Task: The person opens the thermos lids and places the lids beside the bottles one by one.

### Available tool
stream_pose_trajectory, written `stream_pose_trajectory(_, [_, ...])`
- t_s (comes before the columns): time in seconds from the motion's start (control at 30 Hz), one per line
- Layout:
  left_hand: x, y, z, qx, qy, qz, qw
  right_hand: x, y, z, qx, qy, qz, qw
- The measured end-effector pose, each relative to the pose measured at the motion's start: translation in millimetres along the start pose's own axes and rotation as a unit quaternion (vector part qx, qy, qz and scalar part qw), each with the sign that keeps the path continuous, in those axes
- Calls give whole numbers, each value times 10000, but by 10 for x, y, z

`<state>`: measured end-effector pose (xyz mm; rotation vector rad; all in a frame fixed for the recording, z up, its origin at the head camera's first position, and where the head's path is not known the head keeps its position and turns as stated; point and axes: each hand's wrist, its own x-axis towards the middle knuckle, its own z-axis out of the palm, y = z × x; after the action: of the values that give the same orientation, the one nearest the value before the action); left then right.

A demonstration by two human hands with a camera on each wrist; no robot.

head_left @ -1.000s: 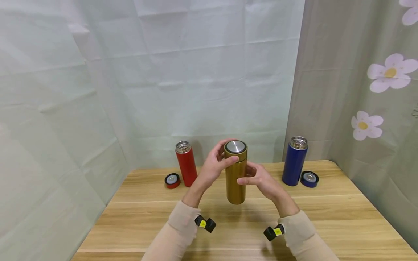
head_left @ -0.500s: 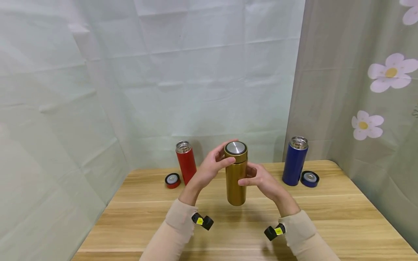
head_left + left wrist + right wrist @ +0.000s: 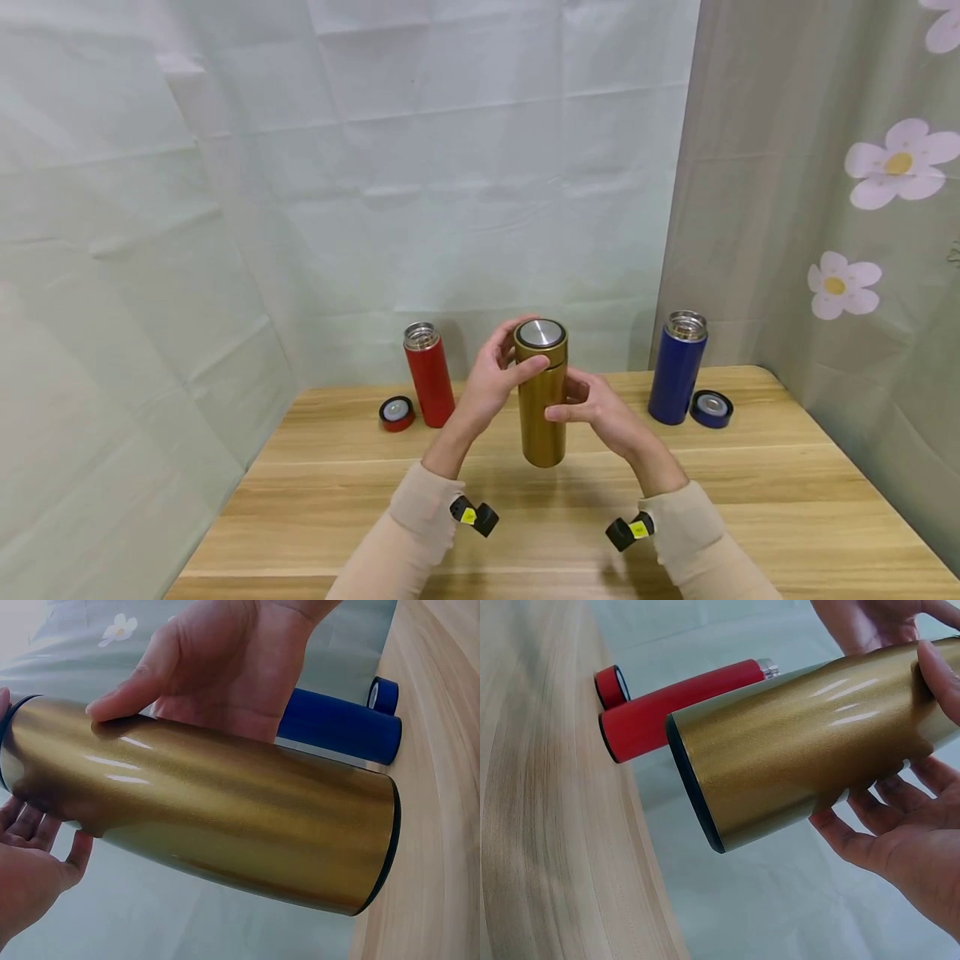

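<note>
A gold thermos bottle is held upright in the air over the wooden table, near the middle of the head view. Its gold lid, with a silver disc on top, sits on the bottle's mouth. My left hand grips the lid from the left, thumb across the front. Lower down, my right hand holds the bottle's body from the right, its thumb on the front. In the left wrist view the gold bottle's dark base rim shows clear of the table. Most fingers are hidden behind the bottle in the head view.
An uncapped red thermos bottle stands at the back left, its lid upside down beside it. At the back right stands an uncapped blue thermos bottle, its lid next to it. Curtains surround the wooden table.
The left hand and forearm shifted slightly left half a second ago and are now back to the right, still on the lid. The bottle dipped a little and rose again. The right hand stays on the body.
</note>
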<state>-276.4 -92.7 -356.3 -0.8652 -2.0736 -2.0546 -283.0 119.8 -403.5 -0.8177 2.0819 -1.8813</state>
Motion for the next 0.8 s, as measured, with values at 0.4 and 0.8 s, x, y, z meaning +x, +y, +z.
stream_pose_trajectory(0.4, [52, 35, -131, -58, -1058, 13, 9944, -9, -4, -37, 103, -217, -122, 9996])
stream_pose_trajectory(0.8, [-3, 12, -35, -144, -202, 46, 9997, -18, 6, -10, 77, -202, -51, 9998])
